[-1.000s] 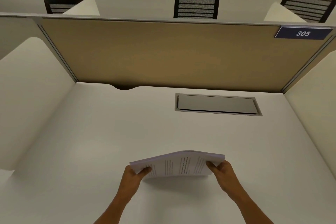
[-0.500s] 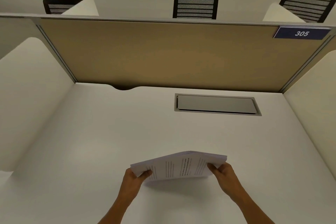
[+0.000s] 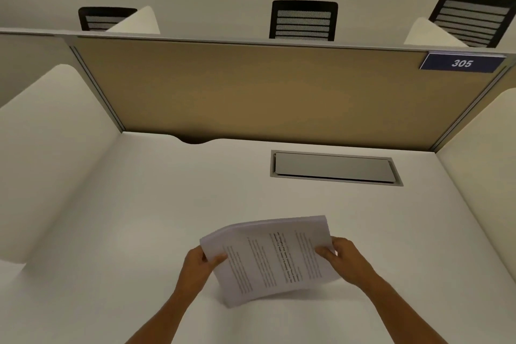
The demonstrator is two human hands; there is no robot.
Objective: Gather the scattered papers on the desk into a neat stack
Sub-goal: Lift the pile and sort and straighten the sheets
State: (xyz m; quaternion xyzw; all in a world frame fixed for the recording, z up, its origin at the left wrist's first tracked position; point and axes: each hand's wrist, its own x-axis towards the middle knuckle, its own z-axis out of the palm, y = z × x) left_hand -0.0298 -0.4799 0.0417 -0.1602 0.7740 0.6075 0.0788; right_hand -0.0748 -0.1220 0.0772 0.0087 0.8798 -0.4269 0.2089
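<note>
While your forearms reach in from the bottom edge, your left hand (image 3: 196,265) pinches the left edge of the stack of papers (image 3: 275,257), thumb on the printed face and fingers curled behind it. Your right hand (image 3: 347,261) grips the right edge the same way, thumb lying across the text. The stack is tilted up towards you over the white desk (image 3: 139,218); whether its lower edge touches the surface cannot be told. The print is too blurred to read, and your fingers behind the sheets are hidden. Your elbows are cut off by the frame.
</note>
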